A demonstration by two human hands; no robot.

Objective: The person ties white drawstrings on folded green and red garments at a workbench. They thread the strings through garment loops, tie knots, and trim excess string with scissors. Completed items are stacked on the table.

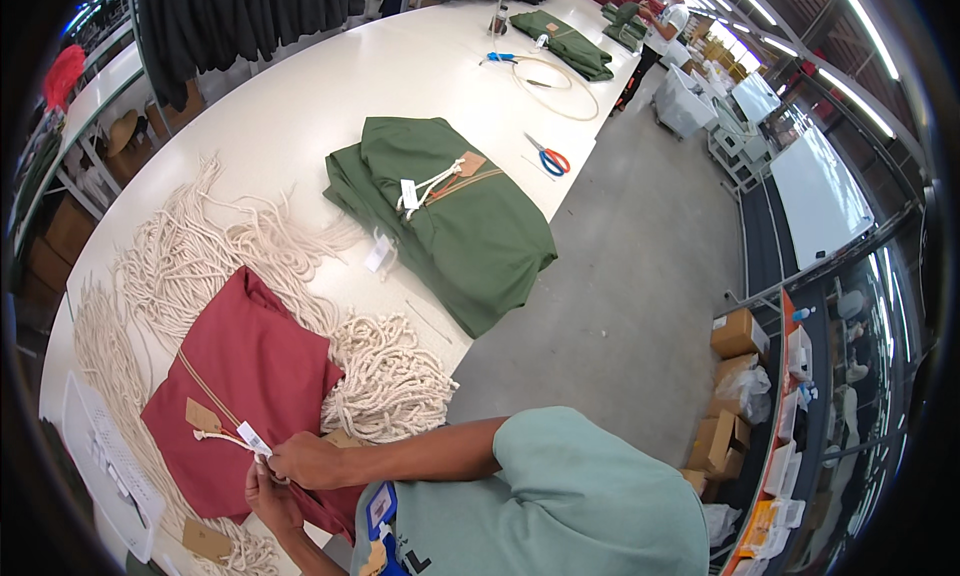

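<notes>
A folded dark red fabric piece [245, 361] lies on the table in front of me. It carries a tan stripe, a brown tag [202, 417] and a small white label [253, 438] with a barcode. My left hand [272, 503] and my right hand [308, 462] meet at its near edge. The fingers of both are pinched on a white cord [262, 460] beside the label. The exact grip is partly hidden by the fingers. Further off lies a folded green fabric piece [450, 236] with a white cord [437, 184], a leather-coloured patch and a white tag [408, 193].
Loose cream cords [175, 266] spread left, and a cord bundle [390, 381] sits by the table edge. A white plastic tray [110, 461] stands near left. Red-and-blue scissors [550, 159], a coiled hose [555, 86] and more green fabric [565, 44] lie beyond. Another person [668, 26] stands far off.
</notes>
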